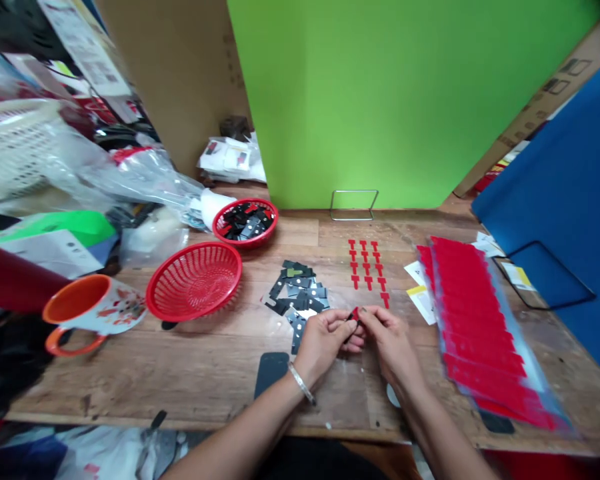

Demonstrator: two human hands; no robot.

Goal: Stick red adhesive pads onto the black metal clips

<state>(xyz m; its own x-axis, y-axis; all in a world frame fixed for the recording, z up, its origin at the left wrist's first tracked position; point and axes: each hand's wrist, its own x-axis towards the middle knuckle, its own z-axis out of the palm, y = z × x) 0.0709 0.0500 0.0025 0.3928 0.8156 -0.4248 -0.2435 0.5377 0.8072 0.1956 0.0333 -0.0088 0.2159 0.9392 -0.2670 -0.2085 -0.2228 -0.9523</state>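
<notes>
My left hand [325,339] and my right hand [393,337] meet over the near middle of the table. Their fingers are closed in a pinch on a small black-and-red piece [354,315], mostly covered by the fingertips. Left of the hands lies a loose heap of flat black plates [300,291] with pale round spots. Just beyond my right hand, small red T-shaped pieces [367,269] are set out in three columns. A sheaf of red strips [473,313] on clear plastic sheets lies to the right.
At left stand an empty red basket [163,293], a red basket [267,241] of black and red pieces, and an orange-and-white mug [123,307]. A green board [355,100] closes off the back, a blue panel [560,193] the right. Wire stands [355,191] rest before them.
</notes>
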